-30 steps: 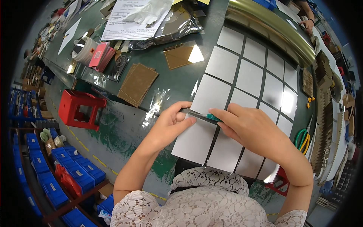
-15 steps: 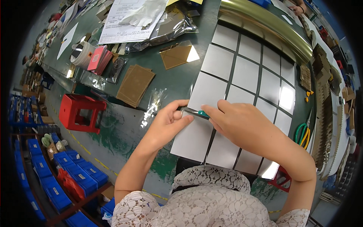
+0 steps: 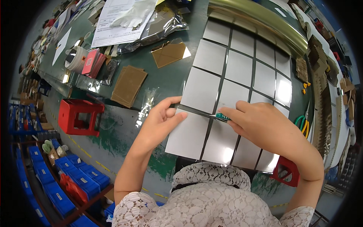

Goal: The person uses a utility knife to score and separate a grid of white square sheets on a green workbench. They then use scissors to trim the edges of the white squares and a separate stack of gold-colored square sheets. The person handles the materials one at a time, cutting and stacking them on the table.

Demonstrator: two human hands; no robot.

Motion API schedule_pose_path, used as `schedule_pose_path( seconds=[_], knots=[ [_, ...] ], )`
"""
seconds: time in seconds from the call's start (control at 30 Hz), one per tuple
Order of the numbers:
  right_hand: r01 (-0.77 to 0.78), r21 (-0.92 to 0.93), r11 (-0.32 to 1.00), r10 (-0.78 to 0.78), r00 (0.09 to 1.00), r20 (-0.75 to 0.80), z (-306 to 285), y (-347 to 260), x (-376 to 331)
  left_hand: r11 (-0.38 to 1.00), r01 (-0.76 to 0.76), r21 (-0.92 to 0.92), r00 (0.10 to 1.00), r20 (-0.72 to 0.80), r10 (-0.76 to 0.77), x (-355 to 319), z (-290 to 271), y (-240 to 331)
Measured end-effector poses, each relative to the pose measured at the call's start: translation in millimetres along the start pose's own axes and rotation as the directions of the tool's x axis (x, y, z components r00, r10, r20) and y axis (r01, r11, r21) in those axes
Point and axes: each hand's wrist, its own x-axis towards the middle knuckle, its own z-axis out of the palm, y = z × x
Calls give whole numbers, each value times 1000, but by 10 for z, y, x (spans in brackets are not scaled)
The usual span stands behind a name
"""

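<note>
A sheet of white rectangles (image 3: 238, 67), split by dark strips into a grid, lies in front of me and reaches past the table's near edge. My left hand (image 3: 160, 123) is closed at the sheet's left edge, its thumb on top beside a dark strip. Closed around a small green-handled cutting tool (image 3: 222, 116), my right hand (image 3: 262, 123) rests over the lower middle rectangles. The tool's thin metal end points left, along the strip between the two nearest rows. My fingers hide most of its handle.
A gold roll (image 3: 261, 23) lies beyond the sheet. Brown plates (image 3: 128, 86), papers (image 3: 117, 28) and a white tub (image 3: 76, 59) occupy the table's left side. Green-and-yellow-handled scissors (image 3: 303, 123) lie right. A red stool (image 3: 80, 116) stands left, near blue bins (image 3: 81, 178).
My right hand and the tool have moved right along the dark strip, away from my left hand. The left hand keeps its hold on the sheet's edge. The whole view has shifted slightly.
</note>
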Motion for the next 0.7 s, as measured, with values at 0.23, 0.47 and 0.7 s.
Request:
schedule_pose_path(
  seconds=[0.23,0.47,0.7],
  knots=[
    [-33,-19,999,33,999,1,-43,37,-250,999,16,50,1000,-7,-16,12,-9,28],
    [-116,-62,991,120,989,80,-103,80,-489,993,8,114,1000,-9,-7,8,-32,-1],
    [-48,-35,998,49,998,45,-34,159,-583,646,-97,757,866,-256,430,-346,198,-47]
  ],
)
